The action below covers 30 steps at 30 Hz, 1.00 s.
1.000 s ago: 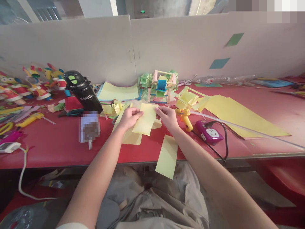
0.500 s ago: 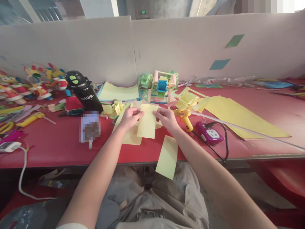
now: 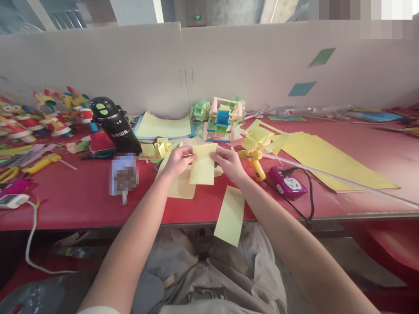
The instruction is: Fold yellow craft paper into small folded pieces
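A pale yellow paper strip (image 3: 202,168) is held up between my hands, its lower edge toward me. My left hand (image 3: 180,161) pinches the strip's left edge, thumb on the near face. On the right edge, my right hand (image 3: 228,162) grips it the same way. Behind and below it lies another yellow sheet (image 3: 181,189), partly covered. A separate yellow strip (image 3: 230,216) overhangs the table's front edge beneath my right forearm. Close to my right hand rests a yellow glue gun (image 3: 254,163).
A purple power socket (image 3: 288,182) with a black cable sits at the right. Large yellow sheets (image 3: 337,163) lie beyond it. A black bottle (image 3: 114,126) stands at the left. Folded-paper wheels on a wooden frame (image 3: 223,118) stand at the back, before a white partition (image 3: 262,65).
The lower edge of the held paper strip has risen slightly, and the strip looks shorter and a little bent. Both hands keep their hold in nearly the same place.
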Available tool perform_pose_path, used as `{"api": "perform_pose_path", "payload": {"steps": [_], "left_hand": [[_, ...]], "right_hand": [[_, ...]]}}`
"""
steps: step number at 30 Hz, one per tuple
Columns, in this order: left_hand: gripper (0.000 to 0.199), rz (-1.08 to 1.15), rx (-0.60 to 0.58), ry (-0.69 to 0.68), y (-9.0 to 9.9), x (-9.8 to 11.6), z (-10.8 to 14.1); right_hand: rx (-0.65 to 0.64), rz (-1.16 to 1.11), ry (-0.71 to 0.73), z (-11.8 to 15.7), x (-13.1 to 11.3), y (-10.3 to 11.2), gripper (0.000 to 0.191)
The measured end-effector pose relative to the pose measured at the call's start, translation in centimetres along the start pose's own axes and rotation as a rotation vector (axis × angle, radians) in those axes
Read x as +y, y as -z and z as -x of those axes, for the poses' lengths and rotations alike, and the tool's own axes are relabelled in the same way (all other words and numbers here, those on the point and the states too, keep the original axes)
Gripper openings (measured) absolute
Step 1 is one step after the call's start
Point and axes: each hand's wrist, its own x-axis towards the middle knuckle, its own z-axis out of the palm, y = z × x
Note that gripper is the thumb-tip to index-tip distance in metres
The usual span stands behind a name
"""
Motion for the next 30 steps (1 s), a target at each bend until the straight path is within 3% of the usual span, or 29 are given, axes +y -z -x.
{"api": "perform_pose_path", "payload": {"steps": [12,17,21,24,30], "left_hand": [[0.014,0.223,0.08,0.102,-0.2,1.0,0.1],[0.027,0.262,0.032,0.17,-0.1,1.0,0.1],[0.037,0.118,0.046,0.122,0.0,0.4,0.0],[0.048,0.098,0.087,0.101,0.1,0.0,-0.1],[0.047,0.12,0.161,0.074,0.2,-0.1,-0.2]], "right_hand": [[-0.047,-0.121,-0.033,0.1,0.4,-0.1,0.027],[-0.003,-0.009,0.015,0.1,0.5,0.0,0.03],[-0.017,0.044,0.054,0.1,0.4,0.0,0.029],[-0.021,-0.015,0.031,0.1,0.4,-0.1,0.026],[-0.031,-0.213,-0.084,0.2,-0.3,-0.2,0.037]]}}
